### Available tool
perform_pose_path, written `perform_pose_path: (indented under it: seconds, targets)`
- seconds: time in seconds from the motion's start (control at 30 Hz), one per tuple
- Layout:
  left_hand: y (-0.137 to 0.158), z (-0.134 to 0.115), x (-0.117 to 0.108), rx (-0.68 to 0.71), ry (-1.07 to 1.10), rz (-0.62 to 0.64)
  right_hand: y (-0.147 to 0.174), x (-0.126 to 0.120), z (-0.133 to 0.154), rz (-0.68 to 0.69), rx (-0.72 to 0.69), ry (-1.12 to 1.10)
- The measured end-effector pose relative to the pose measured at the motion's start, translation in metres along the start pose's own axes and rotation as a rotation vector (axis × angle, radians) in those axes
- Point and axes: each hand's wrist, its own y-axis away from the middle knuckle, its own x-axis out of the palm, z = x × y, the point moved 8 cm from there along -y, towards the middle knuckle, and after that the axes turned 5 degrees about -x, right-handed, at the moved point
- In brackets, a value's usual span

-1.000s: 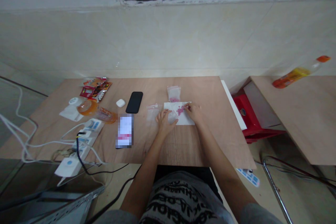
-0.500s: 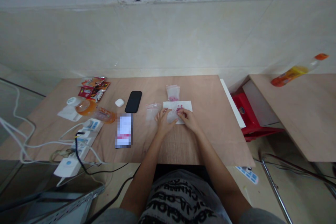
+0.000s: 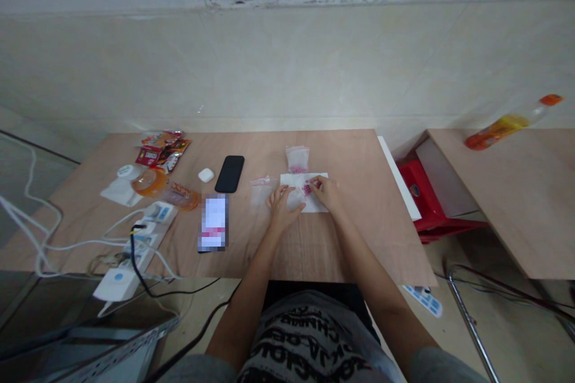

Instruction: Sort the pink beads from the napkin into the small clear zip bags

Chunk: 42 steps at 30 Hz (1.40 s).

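A sheet of white paper (image 3: 317,206) lies on the table in front of me, with a small cluster of pink-red beads (image 3: 307,189) on it. My left hand (image 3: 282,208) rests across the paper's left edge, thumb stretched away from its bent fingers. At the cluster, my right hand (image 3: 327,192) has its thumb and fingertips drawn together; whatever is between them is too small to make out. Just behind the paper is a small clear bag (image 3: 297,158) with pink beads in its bottom. Another clear zip bag (image 3: 261,192) lies flat beside my left fingers.
To the left are a black phone (image 3: 229,174), a lit phone (image 3: 214,222), a white case (image 3: 206,175), an orange drink bottle (image 3: 168,188), snack packets (image 3: 162,151) and a power strip (image 3: 155,230) with cables. A red stool (image 3: 424,206) stands beyond the table's right edge.
My right hand has shifted slightly up and right over the paper, uncovering more of the beads. My left hand stays in nearly the same place.
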Motion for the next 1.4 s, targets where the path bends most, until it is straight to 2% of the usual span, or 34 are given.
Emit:
perform_pose_path:
  seconds: [0.27,0.83,1.0,1.23,1.4]
  targets:
    - [0.000,0.000,-0.001,-0.014,-0.015,0.017,-0.020,0.005,0.007,0.079,0.035,0.264]
    - [0.000,-0.001,0.000,0.019,-0.018,0.001,-0.026,0.011,0.010,0.098,0.039,0.289]
    - [0.000,0.003,0.001,-0.012,-0.018,0.003,-0.015,0.006,0.007,0.053,0.044,0.134]
    - [0.000,0.001,-0.001,-0.004,-0.005,-0.007,0.027,0.014,-0.002,0.011,0.000,-0.400]
    - [0.000,0.001,-0.002,-0.015,0.007,-0.010,0.039,0.022,-0.005,0.032,-0.011,-0.498]
